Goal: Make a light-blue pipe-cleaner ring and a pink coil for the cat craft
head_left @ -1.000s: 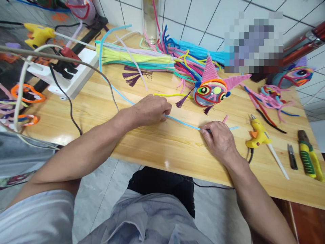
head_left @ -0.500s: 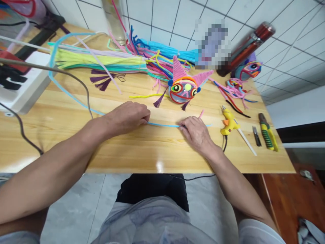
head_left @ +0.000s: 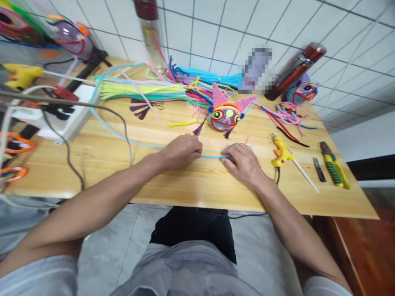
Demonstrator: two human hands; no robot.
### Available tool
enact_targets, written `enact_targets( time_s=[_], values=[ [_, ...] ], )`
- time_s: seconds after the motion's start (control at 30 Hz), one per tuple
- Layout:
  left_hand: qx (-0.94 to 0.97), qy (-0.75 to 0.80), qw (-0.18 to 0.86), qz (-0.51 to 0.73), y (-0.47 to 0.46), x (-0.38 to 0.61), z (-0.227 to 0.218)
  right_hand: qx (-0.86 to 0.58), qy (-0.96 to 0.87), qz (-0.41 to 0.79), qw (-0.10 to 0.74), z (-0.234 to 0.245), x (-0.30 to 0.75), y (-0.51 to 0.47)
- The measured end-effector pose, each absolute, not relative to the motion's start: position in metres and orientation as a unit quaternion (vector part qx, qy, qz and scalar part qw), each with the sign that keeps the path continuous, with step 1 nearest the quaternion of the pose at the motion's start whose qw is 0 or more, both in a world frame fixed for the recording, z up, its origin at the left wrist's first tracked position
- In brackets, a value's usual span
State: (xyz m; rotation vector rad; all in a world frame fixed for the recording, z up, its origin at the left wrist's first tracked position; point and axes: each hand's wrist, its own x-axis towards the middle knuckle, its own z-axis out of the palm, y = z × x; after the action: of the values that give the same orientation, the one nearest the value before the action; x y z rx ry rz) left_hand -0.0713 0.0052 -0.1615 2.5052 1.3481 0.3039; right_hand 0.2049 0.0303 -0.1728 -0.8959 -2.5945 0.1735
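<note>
A long light-blue pipe cleaner [head_left: 123, 137] curves from the back left across the table and passes through both hands. My left hand [head_left: 184, 151] is closed on it, knuckles up, near the table. A short straight stretch shows between the hands. My right hand [head_left: 243, 162] pinches it between thumb and fingers, and its blue tip comes out behind the knuckles. A short pink piece [head_left: 247, 140] pokes up just behind that hand. Beyond the hands sits a round, colourful animal-face ornament [head_left: 225, 118] with pink ears, yellow eyes and purple tassels.
Bundles of pipe cleaners [head_left: 142, 91] lie along the back, beside purple tassels [head_left: 140, 110]. On the right are a yellow glue gun [head_left: 282, 149], small snips [head_left: 319, 169] and pliers [head_left: 335, 165]. A red thermos [head_left: 298, 70] leans at the wall. Cables and a white power strip [head_left: 75, 113] occupy the left.
My left hand has moved closer to my right along the blue pipe cleaner, shortening the stretch between them. The view has swung left, revealing more of the table's left end.
</note>
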Motion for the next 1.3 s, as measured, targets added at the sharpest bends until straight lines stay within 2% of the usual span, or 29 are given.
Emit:
enact_targets(
  time_s=[0.17,0.27,0.37,0.63,0.9,1.07,1.2,1.3],
  values=[
    [0.851,0.501,0.144,0.061,0.004,-0.075,-0.155,-0.315,-0.931,0.027,0.181,-0.177,0.202,0.034],
    [0.838,0.521,0.142,0.077,-0.001,-0.068,-0.152,-0.308,-0.934,0.020,0.180,-0.177,0.190,0.035],
    [0.853,0.498,0.115,0.104,-0.007,-0.050,-0.157,-0.299,-0.937,0.005,0.179,-0.174,0.178,0.033],
    [0.858,0.505,0.065,0.074,-0.007,-0.032,-0.170,-0.305,-0.941,-0.018,0.143,-0.174,0.205,0.026],
    [0.834,0.535,0.095,0.094,-0.012,-0.038,-0.167,-0.350,-0.927,-0.063,0.119,-0.180,0.220,0.028],
    [0.833,0.534,0.038,0.138,-0.022,-0.026,-0.164,-0.347,-0.927,-0.087,0.111,-0.179,0.201,0.026],
    [0.842,0.528,-0.005,0.115,-0.025,-0.010,-0.164,-0.341,-0.928,-0.097,0.112,-0.177,0.190,0.025],
    [0.841,0.534,0.001,0.084,-0.021,-0.003,-0.165,-0.341,-0.929,-0.093,0.114,-0.177,0.188,0.025]
  ],
)
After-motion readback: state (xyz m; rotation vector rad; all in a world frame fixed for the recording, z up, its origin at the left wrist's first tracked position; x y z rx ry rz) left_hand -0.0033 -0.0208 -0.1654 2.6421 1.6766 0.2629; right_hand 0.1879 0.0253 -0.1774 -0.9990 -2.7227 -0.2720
